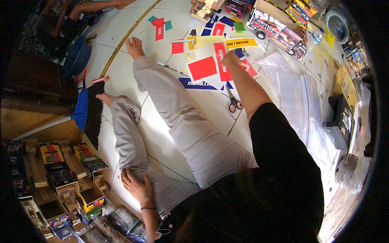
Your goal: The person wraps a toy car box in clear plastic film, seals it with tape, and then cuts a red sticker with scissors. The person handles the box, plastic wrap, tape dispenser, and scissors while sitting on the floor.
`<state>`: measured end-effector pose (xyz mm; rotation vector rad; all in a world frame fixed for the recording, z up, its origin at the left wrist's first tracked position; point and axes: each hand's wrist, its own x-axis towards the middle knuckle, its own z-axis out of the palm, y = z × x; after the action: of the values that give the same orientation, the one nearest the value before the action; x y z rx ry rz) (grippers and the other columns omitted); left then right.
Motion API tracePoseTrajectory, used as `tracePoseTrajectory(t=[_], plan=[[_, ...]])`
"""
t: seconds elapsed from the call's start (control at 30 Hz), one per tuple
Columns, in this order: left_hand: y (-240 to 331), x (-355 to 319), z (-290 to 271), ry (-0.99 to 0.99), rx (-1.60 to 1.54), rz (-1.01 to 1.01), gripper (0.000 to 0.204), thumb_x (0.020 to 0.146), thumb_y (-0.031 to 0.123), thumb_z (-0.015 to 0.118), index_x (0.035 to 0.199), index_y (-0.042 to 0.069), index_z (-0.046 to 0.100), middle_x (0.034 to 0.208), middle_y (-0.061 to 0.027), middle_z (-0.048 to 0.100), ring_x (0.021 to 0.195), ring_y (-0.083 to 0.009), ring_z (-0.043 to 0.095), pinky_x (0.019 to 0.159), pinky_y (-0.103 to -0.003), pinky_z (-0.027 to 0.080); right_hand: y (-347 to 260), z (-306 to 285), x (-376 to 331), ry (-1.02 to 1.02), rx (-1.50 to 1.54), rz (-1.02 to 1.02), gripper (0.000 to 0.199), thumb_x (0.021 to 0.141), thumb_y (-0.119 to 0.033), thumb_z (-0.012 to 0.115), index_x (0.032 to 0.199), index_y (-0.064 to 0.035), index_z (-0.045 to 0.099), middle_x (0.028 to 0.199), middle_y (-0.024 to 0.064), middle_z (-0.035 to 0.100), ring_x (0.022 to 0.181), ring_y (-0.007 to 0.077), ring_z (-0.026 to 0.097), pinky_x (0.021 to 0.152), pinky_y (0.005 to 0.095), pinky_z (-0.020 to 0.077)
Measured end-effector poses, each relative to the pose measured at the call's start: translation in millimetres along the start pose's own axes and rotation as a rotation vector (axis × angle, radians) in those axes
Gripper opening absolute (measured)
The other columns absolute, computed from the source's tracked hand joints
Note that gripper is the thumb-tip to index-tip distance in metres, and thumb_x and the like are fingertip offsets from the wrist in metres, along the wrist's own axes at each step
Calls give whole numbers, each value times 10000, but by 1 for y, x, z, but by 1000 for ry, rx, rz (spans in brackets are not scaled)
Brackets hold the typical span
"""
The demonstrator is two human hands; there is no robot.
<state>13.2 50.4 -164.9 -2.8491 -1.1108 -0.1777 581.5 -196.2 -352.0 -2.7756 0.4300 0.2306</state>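
My right hand [231, 59] reaches out over the floor, its fingers closed on the edge of a red sticker strip [222, 73] with white lettering. Beside the strip lies a plain red rectangle [202, 69] on white backing. A blue lettered strip [198, 84] is partly covered below them, and a yellow lettered strip [248, 43] lies just beyond my hand. Scissors [234, 104] with dark and pink handles rest on the tiles near my forearm. My left hand [137, 187] lies on my left thigh with its fingers apart, holding nothing.
Several coloured sticker scraps [159, 29] are scattered ahead. A decorated toy truck [277, 33] stands at the far right, near clear plastic bags [298, 97]. A broom [87, 109] lies at left, above several wooden toy trucks [56, 162]. Another person's leg [95, 7] shows far left.
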Motion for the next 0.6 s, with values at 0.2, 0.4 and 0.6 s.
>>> tracePoseTrajectory(t=[0.2, 0.4, 0.6], plan=[[-2, -3, 0, 62, -25, 27, 699, 764, 268, 654, 1361, 33, 374, 1395, -221, 360, 1282, -414, 329, 1077, -490, 269, 60, -39, -29, -296, 1217, -110, 374, 785, -291, 693, 1047, -33, 626, 941, 110, 679, 835, 222, 658, 754, 333, 521], [26, 4, -14, 115, -634, 71, 682, 809, 170, 660, 1384, 4, 333, 1372, -212, 399, 1278, -351, 378, 1072, -450, 289, 72, -120, -223, -633, 1336, -467, 191, 885, -157, 617, 1036, -40, 631, 930, 34, 666, 831, 118, 623, 771, 285, 496], [110, 8, -12, -547, -1628, 87, 460, 880, 142, 628, 1282, -13, 466, 1200, -118, 573, 1045, -175, 555, 930, -310, 417, 37, -117, -369, -810, 1021, -914, 210, 881, -176, 640, 1013, -14, 628, 886, 52, 671, 776, 94, 613, 686, 278, 503]])
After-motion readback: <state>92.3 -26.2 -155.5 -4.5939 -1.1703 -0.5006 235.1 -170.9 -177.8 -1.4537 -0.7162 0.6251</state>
